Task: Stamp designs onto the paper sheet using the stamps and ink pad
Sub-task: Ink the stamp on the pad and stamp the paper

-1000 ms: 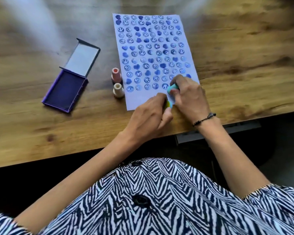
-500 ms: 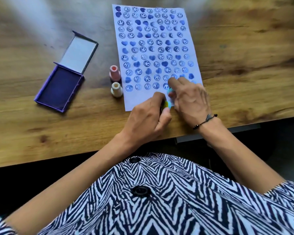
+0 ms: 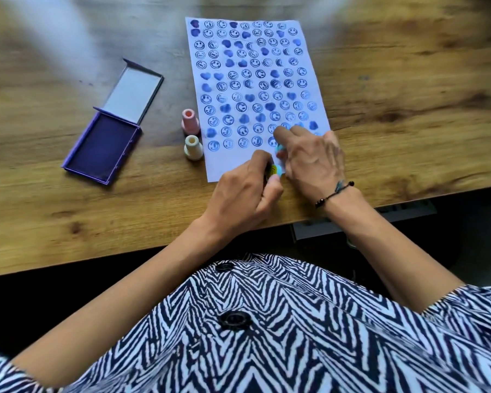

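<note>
A white paper sheet lies on the wooden table, filled with rows of blue smiley and heart prints. At its bottom rows my right hand grips a light blue stamp pressed down on the paper. My left hand pinches a second stamp with a yellow and blue top right beside it, at the sheet's lower edge. An open purple ink pad sits to the left, its lid folded back.
A pink stamp and a cream stamp stand upright just left of the sheet. The table's front edge runs close below my hands. My zebra-patterned shirt fills the bottom of the view.
Both hands stay at the sheet's bottom rows. My right hand has shifted slightly down and left with the blue stamp, onto the paper. The camera view has drifted a little.
</note>
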Available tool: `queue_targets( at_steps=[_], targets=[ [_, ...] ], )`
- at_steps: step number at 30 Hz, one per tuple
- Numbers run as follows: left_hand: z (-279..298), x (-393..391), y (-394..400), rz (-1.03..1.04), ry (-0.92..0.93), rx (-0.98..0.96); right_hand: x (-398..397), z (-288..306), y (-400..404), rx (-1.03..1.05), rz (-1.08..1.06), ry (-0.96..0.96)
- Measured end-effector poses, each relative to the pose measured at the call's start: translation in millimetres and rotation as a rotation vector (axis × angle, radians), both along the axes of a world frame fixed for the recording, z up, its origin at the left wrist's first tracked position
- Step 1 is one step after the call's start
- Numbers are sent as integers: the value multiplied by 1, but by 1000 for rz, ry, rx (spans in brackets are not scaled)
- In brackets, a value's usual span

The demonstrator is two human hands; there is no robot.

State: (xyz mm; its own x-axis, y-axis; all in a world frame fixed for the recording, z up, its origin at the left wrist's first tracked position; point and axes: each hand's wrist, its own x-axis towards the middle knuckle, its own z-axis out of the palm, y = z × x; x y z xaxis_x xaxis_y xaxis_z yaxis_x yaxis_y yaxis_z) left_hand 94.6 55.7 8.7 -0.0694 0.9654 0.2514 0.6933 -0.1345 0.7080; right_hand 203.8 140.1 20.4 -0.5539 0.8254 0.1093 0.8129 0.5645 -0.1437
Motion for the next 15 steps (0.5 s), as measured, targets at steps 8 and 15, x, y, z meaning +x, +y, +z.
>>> queue_targets(
  at_steps=[8,15],
  targets=[
    [-2,1,-1,20,-7,42,16,24,-2,-4,-152,310],
    [-2,2,-1,33,-38,47,41,39,-7,-110,-313,513]
  ],
)
